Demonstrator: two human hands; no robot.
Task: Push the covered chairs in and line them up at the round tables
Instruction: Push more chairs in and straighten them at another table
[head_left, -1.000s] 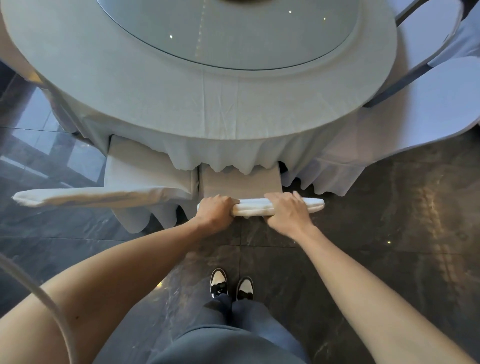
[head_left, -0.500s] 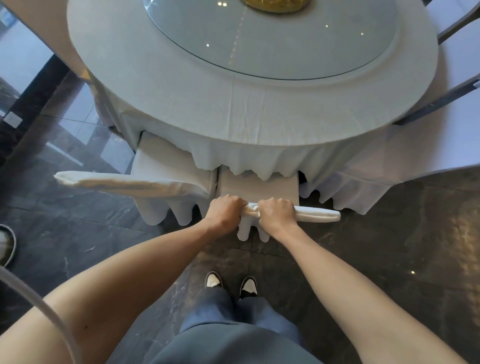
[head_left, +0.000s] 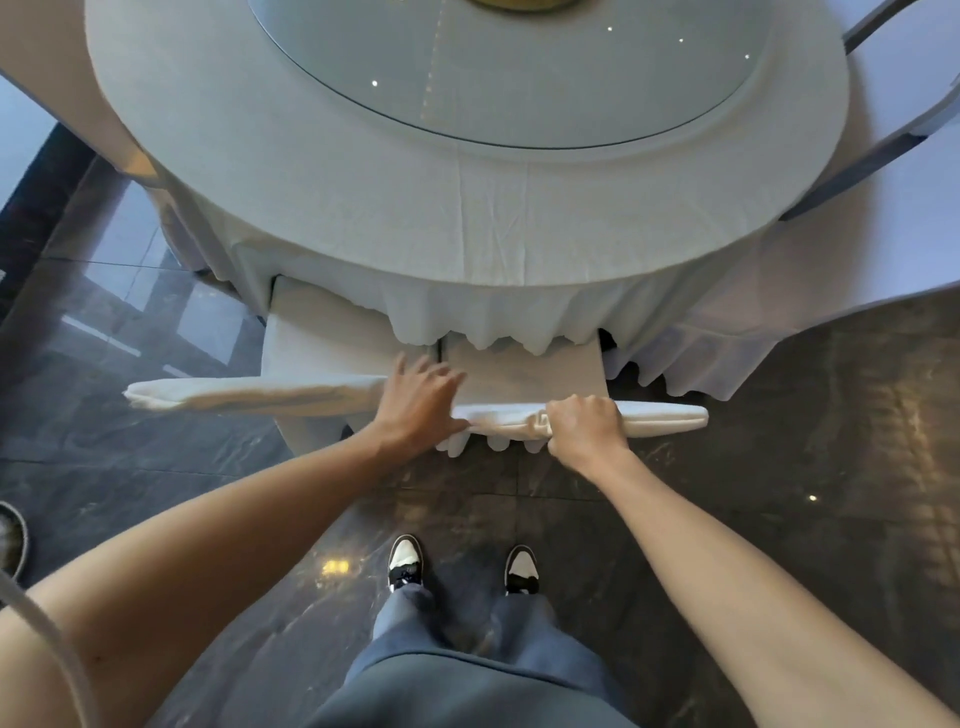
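Right hand (head_left: 584, 428) is curled tight round the top edge of the middle chair (head_left: 524, 374), cover cloth bunched in the grip, judged so the chair can be steered square to the round surface (head_left: 363, 171). Left hand (head_left: 418, 402) is spread wide, fingers straight, holding nothing; it is laid over the gap where the two chair backs meet, at 9 o'clock from the right hand, likely being shifted toward the neighbour chair (head_left: 311, 353). Contact with the cloth cannot be told for sure.

Middle chair is seen at 12 o'clock from the shoes (head_left: 405, 564), seat tucked partly under the tablecloth (head_left: 493, 317) hem. Neighbour chair at 10 o'clock is angled, its back just beside the middle chair's back, so lining up is judged not finished.

Surface is draped in pale cloth, glass turntable (head_left: 519, 67) set in its middle. Dark polished stone floor (head_left: 779, 467) is seen all round, window light reflected at 9 o'clock. More white cloth at 2 o'clock.
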